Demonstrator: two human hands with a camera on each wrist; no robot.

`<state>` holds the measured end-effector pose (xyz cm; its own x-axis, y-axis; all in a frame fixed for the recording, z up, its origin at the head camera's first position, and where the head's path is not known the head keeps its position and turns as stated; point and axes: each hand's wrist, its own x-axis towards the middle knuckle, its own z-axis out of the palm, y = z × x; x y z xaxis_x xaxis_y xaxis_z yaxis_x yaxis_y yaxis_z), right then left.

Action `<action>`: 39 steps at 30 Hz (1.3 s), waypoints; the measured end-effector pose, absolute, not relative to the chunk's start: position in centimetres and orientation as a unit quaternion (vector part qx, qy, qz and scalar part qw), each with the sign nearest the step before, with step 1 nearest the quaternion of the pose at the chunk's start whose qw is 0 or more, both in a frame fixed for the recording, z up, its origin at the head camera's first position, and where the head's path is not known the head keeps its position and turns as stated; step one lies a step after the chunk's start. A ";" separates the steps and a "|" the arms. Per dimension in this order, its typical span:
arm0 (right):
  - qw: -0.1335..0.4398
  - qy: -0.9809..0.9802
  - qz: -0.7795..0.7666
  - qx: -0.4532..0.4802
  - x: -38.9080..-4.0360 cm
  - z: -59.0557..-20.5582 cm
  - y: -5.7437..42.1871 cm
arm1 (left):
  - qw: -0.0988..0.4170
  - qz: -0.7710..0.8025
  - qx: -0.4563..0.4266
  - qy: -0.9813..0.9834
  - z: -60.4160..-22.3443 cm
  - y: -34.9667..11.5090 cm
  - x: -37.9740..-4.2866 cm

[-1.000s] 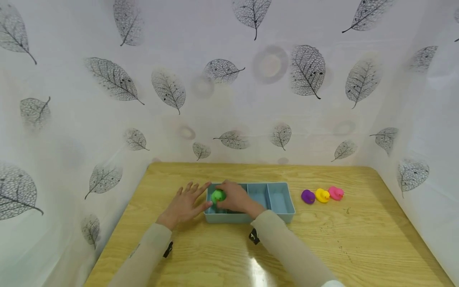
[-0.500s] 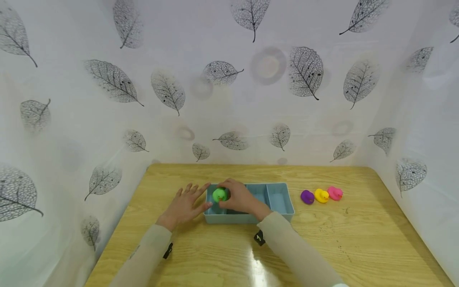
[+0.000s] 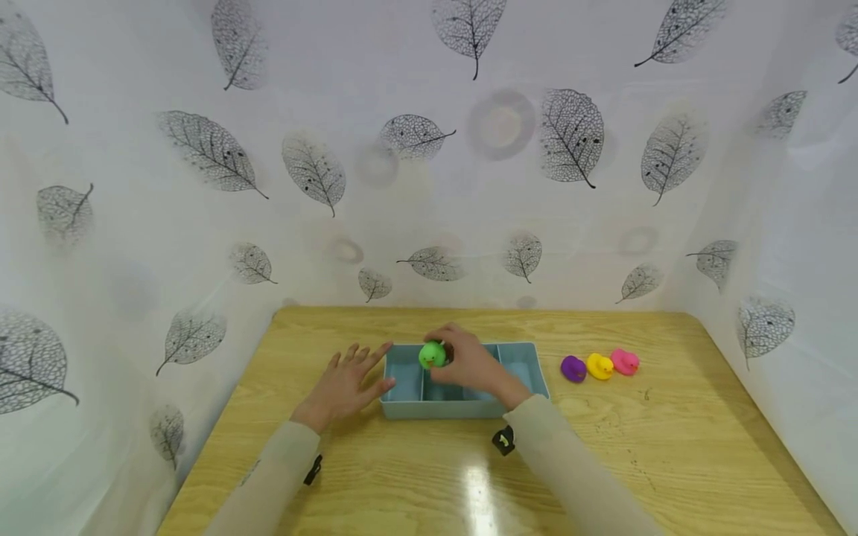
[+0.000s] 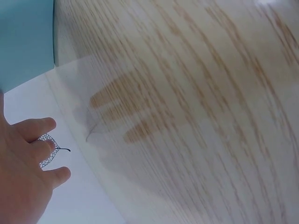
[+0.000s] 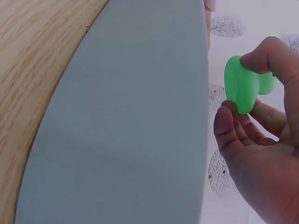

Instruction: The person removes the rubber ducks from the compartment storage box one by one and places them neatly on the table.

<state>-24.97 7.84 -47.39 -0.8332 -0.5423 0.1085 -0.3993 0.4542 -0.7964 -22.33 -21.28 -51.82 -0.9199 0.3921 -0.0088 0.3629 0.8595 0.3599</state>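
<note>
A small green rubber duck (image 3: 432,356) is pinched between the thumb and fingers of my right hand (image 3: 472,363), above the second compartment from the left of a blue-grey divided box (image 3: 436,410). In the right wrist view the green duck (image 5: 243,86) hangs clear of the box wall (image 5: 126,112). My left hand (image 3: 342,387) has its fingers spread and touches the box's left end with thumb and index finger. The left wrist view shows several outstretched fingers of the left hand (image 4: 25,172) beside a corner of the box (image 4: 25,42).
A purple duck (image 3: 573,368), a yellow duck (image 3: 599,365) and a pink duck (image 3: 625,362) stand in a row right of the box on the wooden table (image 3: 402,484). A leaf-patterned white curtain (image 3: 429,186) encloses the table's back and sides.
My right hand has lifted the green duck out of the box's leftmost compartment and moved it to the right. The left hand has stayed at the box's left end.
</note>
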 end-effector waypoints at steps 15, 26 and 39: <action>0.069 0.826 -0.497 -0.256 -24.4 -47.2 12.0 | 0.044 0.190 0.194 0.961 -51.7 -21.3 -22.2; 0.034 0.834 -0.495 -0.242 -23.7 -46.8 15.5 | 0.042 0.185 0.197 0.962 -51.8 -21.3 -22.2; -0.007 0.842 -0.491 -0.222 -19.3 -40.1 18.1 | 0.040 0.191 0.195 0.961 -52.2 -21.3 -22.3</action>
<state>-19.27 18.07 -40.10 -0.9017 -0.3659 0.2302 -0.3804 0.4187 -0.8246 -22.30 -21.31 -52.22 -0.9204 0.3909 -0.0020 0.3603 0.8504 0.3834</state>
